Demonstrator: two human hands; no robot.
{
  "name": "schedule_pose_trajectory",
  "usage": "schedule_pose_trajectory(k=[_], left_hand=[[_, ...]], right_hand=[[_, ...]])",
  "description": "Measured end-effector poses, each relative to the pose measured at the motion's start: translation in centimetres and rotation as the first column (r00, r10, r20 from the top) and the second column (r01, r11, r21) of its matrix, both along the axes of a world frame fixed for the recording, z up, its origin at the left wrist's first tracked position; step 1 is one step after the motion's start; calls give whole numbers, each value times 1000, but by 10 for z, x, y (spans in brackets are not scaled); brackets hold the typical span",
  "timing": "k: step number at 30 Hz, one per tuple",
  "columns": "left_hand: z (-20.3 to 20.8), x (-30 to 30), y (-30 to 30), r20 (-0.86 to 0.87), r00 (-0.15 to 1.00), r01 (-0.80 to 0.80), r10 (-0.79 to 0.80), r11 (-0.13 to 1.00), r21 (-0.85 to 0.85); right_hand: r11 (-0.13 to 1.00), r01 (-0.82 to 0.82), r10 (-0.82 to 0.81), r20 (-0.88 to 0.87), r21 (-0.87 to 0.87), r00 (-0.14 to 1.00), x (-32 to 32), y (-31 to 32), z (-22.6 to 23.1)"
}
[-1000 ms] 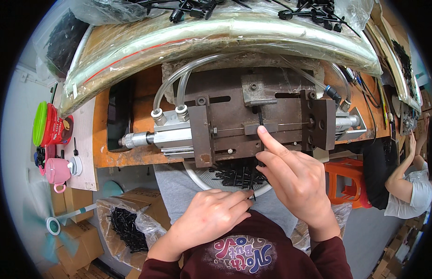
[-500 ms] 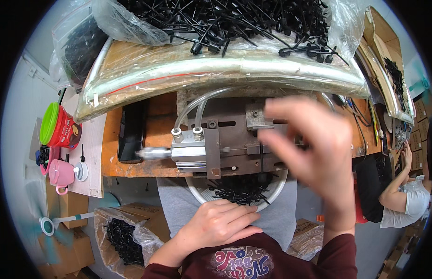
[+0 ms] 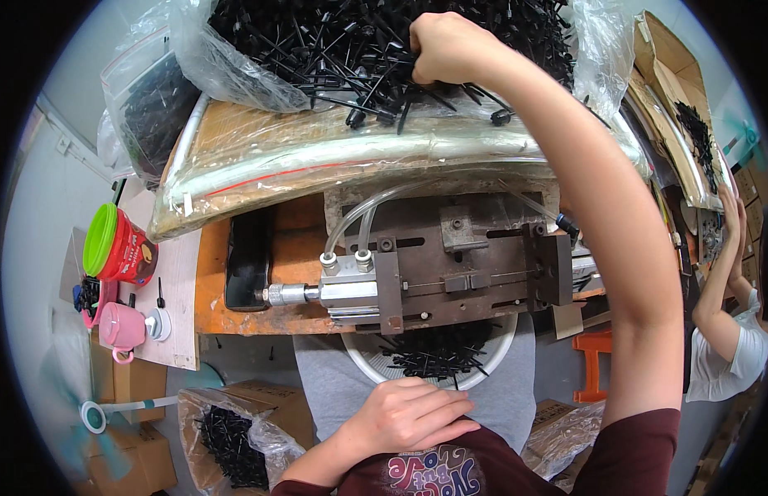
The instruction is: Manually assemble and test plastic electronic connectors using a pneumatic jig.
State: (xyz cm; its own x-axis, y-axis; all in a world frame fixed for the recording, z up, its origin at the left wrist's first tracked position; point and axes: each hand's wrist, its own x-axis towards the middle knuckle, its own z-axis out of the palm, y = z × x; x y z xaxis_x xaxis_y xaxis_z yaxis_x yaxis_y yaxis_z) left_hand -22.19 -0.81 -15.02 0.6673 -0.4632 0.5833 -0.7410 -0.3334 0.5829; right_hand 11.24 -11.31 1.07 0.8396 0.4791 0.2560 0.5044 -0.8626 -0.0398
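My right hand point(image 3: 450, 51) reaches far up into a large heap of black plastic pieces point(image 3: 334, 50) with thin stems. Its fingers are curled among the pieces, and what they grip is hidden. Palm down against my lap, my left hand point(image 3: 415, 417) rests near the rim of a white basket point(image 3: 351, 351), fingers stretched out and holding nothing. More black stemmed pieces point(image 3: 442, 351) lie in that basket. Between the heap and the basket sits a dark metal fixture point(image 3: 417, 307), with a silver air cylinder point(image 3: 351, 299) at its left end and a small block at its middle.
Clear hoses point(image 3: 351, 217) arch over the fixture. A plastic-wrapped tray edge point(image 3: 384, 149) fronts the heap. To the left stand a red bucket point(image 3: 136, 255) and a pink cup point(image 3: 122, 326). Below left is a lined box point(image 3: 272, 405) of black pieces. Another person point(image 3: 723, 331) works at far right.
My right hand has gone from above the fixture up and away into the heap. A dark upright piece seen at the fixture's front is gone from there. My left hand stays in my lap.
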Motion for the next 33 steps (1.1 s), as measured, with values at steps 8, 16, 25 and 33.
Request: schedule_pose_trajectory(k=[8, 16, 25, 33], left_hand=[[9, 9, 8, 14, 1000, -9, 10, 1000, -29], [41, 23, 18, 42, 994, -97, 98, 995, -31], [56, 36, 10, 105, 962, -244, 254, 965, -100], [63, 42, 1, 188, 927, -325, 324, 945, -28]], right_hand=[[973, -219, 213, -80, -72, 974, -6, -60, 15], [964, -171, 196, -113, 202, 974, -48, -77, 40], [675, 18, 290, -287, 738, 913, -29, -114, 19], [737, -39, 178, -138, 675, 974, -17, -137, 5]])
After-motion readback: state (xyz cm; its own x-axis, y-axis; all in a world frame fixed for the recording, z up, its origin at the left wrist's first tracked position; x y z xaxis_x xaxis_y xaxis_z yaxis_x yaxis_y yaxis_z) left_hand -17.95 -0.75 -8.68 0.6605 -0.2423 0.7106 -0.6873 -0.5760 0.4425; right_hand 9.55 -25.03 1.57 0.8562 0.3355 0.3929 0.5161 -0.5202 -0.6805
